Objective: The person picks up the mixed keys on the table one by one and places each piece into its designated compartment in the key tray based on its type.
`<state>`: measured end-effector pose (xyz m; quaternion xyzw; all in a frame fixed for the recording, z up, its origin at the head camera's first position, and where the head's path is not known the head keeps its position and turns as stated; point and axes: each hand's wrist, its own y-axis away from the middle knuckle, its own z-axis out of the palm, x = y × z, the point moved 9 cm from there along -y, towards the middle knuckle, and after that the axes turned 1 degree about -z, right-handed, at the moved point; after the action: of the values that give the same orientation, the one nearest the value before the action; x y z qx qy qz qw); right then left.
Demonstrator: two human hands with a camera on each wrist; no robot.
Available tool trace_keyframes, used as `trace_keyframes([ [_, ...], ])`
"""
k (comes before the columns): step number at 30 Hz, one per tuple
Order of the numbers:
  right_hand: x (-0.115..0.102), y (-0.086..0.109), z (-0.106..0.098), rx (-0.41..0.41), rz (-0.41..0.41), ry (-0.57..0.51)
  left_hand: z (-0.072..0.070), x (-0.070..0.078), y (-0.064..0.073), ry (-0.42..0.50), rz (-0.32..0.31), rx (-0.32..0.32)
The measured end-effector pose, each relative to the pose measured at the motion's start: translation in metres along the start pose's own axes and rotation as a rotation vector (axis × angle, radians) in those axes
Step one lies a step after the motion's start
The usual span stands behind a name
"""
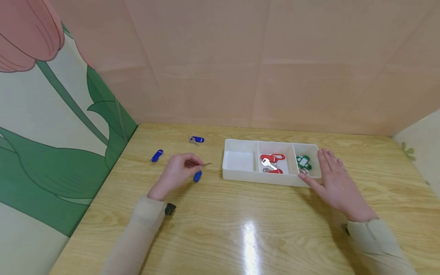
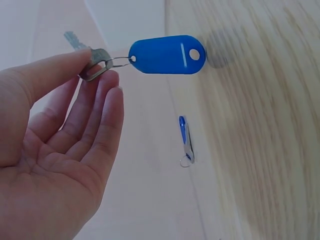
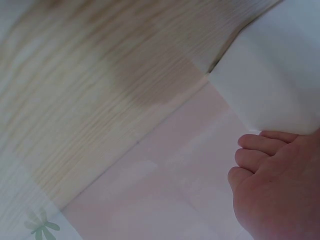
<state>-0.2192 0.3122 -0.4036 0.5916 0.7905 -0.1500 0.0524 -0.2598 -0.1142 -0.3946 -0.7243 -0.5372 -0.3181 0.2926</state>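
My left hand (image 1: 180,170) pinches a metal key (image 2: 95,62) between thumb and fingers. A blue key tag (image 2: 167,55) hangs from the key by a thin ring, over the table left of the white box. The white three-part box (image 1: 240,175) stands right of centre. Its left compartment holds nothing, red key tags (image 1: 275,157) with keys lie in the middle one, and green key tags (image 1: 304,162) are in the right one. My right hand (image 1: 338,187) rests against the box's right end, thumb at the front rim and fingers straight along the side.
Two more blue key tags lie on the wooden table: one (image 1: 157,155) near the left edge, the other (image 1: 197,139) farther back with its key. A pink wall covering (image 1: 254,95) rises behind the table, and a wall with painted leaves (image 1: 51,172) borders it on the left.
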Motion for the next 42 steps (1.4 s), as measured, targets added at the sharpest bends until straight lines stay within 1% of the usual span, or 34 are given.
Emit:
trace_keyframes([
  [3,0.000,0.000,0.000,-0.002,0.000,-0.002,0.000,0.001,-0.001,0.002,-0.005,0.001],
  [5,0.000,0.000,0.000,-0.003,0.003,-0.002,0.000,0.003,-0.002,0.006,0.002,0.003],
  [15,0.001,-0.001,0.001,-0.007,0.002,0.000,-0.001,0.018,-0.005,0.040,0.090,0.035],
  [18,0.000,0.000,0.001,-0.004,-0.005,-0.004,-0.001,0.022,-0.006,0.052,0.108,0.042],
  [27,-0.001,-0.001,0.000,-0.007,-0.001,-0.004,0.000,0.024,-0.006,0.068,0.122,0.060],
  [35,0.000,-0.001,0.000,-0.009,0.008,-0.003,0.001,0.024,-0.006,0.063,0.114,0.063],
  [42,0.000,0.000,0.000,-0.007,0.011,-0.007,0.000,0.030,-0.006,0.075,0.127,0.069],
])
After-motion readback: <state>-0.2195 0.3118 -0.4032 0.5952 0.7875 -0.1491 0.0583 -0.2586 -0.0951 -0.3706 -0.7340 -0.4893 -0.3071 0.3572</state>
